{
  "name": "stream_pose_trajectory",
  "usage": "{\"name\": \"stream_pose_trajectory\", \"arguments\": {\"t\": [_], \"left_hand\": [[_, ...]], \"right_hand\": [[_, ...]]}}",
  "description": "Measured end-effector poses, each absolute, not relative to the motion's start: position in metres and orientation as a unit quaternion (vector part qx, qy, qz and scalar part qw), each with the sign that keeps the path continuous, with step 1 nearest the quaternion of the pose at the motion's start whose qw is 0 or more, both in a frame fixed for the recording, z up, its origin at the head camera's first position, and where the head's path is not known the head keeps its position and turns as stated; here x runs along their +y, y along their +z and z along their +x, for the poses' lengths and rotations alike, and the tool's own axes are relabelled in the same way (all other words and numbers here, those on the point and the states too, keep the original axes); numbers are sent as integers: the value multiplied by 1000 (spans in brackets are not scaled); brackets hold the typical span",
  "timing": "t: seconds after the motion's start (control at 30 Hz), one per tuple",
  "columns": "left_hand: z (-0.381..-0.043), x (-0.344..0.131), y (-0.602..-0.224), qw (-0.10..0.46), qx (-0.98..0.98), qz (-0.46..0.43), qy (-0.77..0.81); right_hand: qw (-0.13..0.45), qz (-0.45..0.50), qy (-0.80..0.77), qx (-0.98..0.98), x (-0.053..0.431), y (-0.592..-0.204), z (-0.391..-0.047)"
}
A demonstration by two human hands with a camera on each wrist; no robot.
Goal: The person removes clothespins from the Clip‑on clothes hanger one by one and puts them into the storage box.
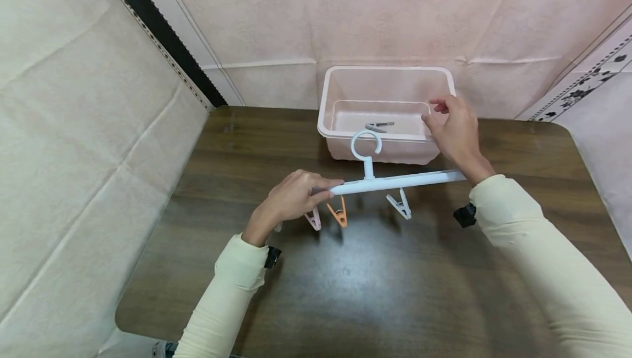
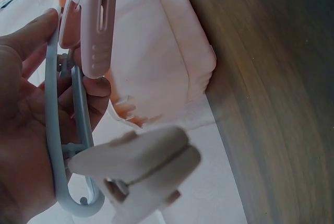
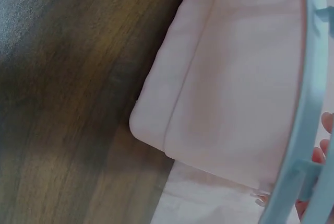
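A pale blue hanger with a round hook is held up above the table, its left end gripped by my left hand. Clothespins hang from its bar: a pink one beside the left hand, an orange one, and a white one further right. The left wrist view also shows a beige clothespin at the hanger's end. My right hand hovers at the right side of the pink tub, fingers loosely bent with nothing visible between them. The hanger's right end overlaps that wrist.
A grey clothespin lies inside the tub, which stands at the far edge of the dark wooden table. Behind the tub rises a cloth-covered wall, and another cloth hangs along the left side.
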State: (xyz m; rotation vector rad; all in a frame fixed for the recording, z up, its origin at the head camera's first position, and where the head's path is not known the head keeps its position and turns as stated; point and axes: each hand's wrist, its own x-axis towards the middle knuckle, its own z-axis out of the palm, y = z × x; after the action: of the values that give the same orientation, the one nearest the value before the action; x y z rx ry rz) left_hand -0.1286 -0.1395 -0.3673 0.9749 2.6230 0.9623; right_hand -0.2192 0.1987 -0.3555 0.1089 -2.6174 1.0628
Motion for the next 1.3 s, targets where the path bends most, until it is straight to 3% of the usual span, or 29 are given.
{"name": "stream_pose_trajectory", "arguments": {"t": [0.53,1.3], "left_hand": [[-127,-139,-366,79,879,334,330],[-127,-131,-362,76,878,342,326]], "right_hand": [[177,37,377,-909,206,-355,-211],[227,97,375,-893,198,-327,-165]]}}
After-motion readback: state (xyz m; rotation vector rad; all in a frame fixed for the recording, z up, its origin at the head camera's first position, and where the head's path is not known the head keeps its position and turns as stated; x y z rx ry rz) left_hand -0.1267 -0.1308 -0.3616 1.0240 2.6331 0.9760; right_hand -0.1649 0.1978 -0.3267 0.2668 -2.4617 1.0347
